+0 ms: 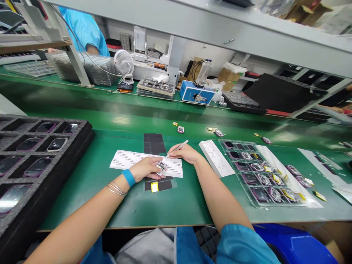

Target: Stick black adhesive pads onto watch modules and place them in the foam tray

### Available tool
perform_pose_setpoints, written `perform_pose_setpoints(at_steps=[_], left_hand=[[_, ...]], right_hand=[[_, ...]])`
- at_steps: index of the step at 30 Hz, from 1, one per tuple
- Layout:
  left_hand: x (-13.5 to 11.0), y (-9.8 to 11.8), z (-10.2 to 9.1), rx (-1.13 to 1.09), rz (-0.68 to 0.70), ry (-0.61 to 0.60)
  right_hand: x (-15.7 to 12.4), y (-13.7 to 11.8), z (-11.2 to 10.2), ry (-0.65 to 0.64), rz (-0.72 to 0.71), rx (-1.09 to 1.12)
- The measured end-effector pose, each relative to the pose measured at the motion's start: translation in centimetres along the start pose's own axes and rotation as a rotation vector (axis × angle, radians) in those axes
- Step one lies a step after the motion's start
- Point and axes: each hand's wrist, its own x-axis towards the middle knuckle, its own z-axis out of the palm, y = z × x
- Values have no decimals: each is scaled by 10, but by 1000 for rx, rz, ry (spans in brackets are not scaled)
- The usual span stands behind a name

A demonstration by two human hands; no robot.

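Note:
My left hand [146,169] is closed on a small watch-like device [161,167] whose inner circuit parts show. A yellow-edged battery [154,187] hangs below it by a short lead. In my right hand [183,153] is a pair of tweezers [180,145], slanting down to the left with the tip close to the device; whether it touches I cannot tell. Under both hands lies a white printed sheet [120,160]. Black adhesive pieces [154,143] on a backing stick out behind the sheet, and more dark pieces [166,184] lie in front of it.
On the left stands a dark foam tray [89,128] of watch cases. A white block [216,158] and a clear plastic tray [255,201] with several devices are on the right. Devices with batteries [180,129] lie on the green strip behind. Across it are a fan [124,62] and another person's blue sleeve [85,29].

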Motion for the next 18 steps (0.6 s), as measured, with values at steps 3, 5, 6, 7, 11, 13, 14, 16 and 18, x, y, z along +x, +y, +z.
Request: perform_pose_setpoints(at_steps=[3, 5, 6, 7, 11, 13, 14, 16, 18], left_hand=[[0, 0, 1, 4, -2, 2], [0, 0, 1, 3, -5, 2], [1, 0, 1, 3, -5, 5], [1, 0, 1, 2, -6, 10], [-1, 1, -1, -49, -4, 0], [-6, 4, -2, -121, 31, -33], [-9, 6, -2, -175, 70, -43], [-15, 10, 0, -306, 184, -41], [-21, 13, 4, -425, 313, -8]], right_hand=[[1, 1, -1, -1, -14, -2], [-1, 1, -3, -5, -22, 14], [-2, 1, -3, -6, -25, 32], [-4, 0, -4, -2, -31, 57], [-20, -7, 6, 115, -139, 237], [-29, -12, 20, 199, -251, 352], [-34, -14, 28, 235, -311, 403], [-42, -17, 46, 293, -417, 467], [-48, -18, 64, 341, -493, 481]])
